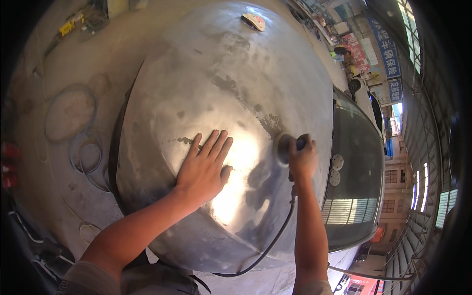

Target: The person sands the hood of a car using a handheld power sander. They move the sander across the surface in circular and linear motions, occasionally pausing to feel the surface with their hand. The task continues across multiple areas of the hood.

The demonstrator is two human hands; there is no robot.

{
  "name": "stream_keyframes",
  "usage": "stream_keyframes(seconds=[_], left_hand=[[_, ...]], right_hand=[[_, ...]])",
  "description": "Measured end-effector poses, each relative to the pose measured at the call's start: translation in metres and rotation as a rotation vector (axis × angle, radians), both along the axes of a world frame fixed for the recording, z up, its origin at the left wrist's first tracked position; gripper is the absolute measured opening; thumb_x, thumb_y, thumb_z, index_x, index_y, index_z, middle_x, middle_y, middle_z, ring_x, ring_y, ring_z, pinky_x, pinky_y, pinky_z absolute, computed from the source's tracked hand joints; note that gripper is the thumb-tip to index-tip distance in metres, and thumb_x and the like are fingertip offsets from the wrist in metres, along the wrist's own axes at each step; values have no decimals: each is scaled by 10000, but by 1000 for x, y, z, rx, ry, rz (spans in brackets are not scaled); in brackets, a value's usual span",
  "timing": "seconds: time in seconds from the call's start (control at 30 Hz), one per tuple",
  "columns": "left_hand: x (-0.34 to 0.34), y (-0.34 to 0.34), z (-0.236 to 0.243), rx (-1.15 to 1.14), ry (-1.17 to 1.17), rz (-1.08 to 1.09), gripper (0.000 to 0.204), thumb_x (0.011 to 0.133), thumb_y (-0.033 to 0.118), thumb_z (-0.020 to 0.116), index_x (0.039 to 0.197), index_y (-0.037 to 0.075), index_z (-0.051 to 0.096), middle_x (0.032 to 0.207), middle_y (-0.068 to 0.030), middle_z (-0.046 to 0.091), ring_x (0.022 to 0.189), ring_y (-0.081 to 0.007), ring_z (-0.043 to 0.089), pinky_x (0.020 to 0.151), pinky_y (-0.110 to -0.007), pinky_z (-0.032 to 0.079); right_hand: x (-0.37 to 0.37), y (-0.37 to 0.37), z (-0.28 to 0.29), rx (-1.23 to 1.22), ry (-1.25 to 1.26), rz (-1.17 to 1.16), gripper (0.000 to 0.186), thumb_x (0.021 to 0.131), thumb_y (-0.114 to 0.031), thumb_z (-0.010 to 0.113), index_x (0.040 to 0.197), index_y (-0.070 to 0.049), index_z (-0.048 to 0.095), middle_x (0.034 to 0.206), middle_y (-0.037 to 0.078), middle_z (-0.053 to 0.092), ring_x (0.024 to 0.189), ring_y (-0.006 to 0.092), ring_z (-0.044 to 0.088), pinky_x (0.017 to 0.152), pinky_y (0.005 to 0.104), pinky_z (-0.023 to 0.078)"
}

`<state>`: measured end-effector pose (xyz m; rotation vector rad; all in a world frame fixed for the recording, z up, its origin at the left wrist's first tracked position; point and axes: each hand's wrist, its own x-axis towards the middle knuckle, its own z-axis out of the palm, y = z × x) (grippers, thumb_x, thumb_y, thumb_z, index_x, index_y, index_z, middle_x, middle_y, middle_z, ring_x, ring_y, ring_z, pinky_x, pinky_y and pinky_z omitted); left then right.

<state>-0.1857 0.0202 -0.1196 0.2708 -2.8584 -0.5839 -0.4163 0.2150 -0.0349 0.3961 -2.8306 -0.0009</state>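
A car hood (pixel 226 73) with bare, mottled grey metal and dark patches fills the middle. My left hand (pixel 206 167) lies on it left of centre, fingers apart and stretched out. My right hand (pixel 304 155) grips a round sander (pixel 282 147) on the hood near the windshield side, with a dark hose (pixel 275 236) running from it toward the lower edge. A pale sanding disc (pixel 253 22), its underside hard to make out, lies at the far end of the hood.
The windshield (pixel 356 147) on the right carries two pale perforated discs (pixel 336 169). Coiled hoses (pixel 91 155) lie on the concrete floor (pixel 69 69) at left, with red objects (pixel 11 164) at the rim. A parked white car (pixel 364 103), clutter and a metal roof frame appear at right.
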Motion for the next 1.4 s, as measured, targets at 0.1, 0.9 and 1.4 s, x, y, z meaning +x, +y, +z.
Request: stream_keyframes(seconds=[0.1,0.9,1.4], left_hand=[[-6,6,3,2,16,-25,704,1137,461,451,1701,48,371,1771,-142,365,1656,-288,291,1348,-546,199],[1,-5,2,188,248,41,596,1084,367,569,1499,-60,571,1607,-265,541,1549,-380,464,1312,-564,296],[-1,0,7,249,248,17,601,1090,364,569,1514,-61,558,1617,-272,526,1564,-385,443,1320,-563,285]], right_hand=[[-35,13,10,40,41,-113,345,985,-452,721,1156,-153,696,1156,162,713,1025,431,747,860,538,594],[-2,-19,-2,30,23,24,364,990,-465,706,1171,-149,705,1153,182,727,1027,445,745,880,551,586],[-41,-17,9,61,84,-159,369,1000,-464,686,1199,-153,696,1179,184,720,1056,456,742,905,558,588]])
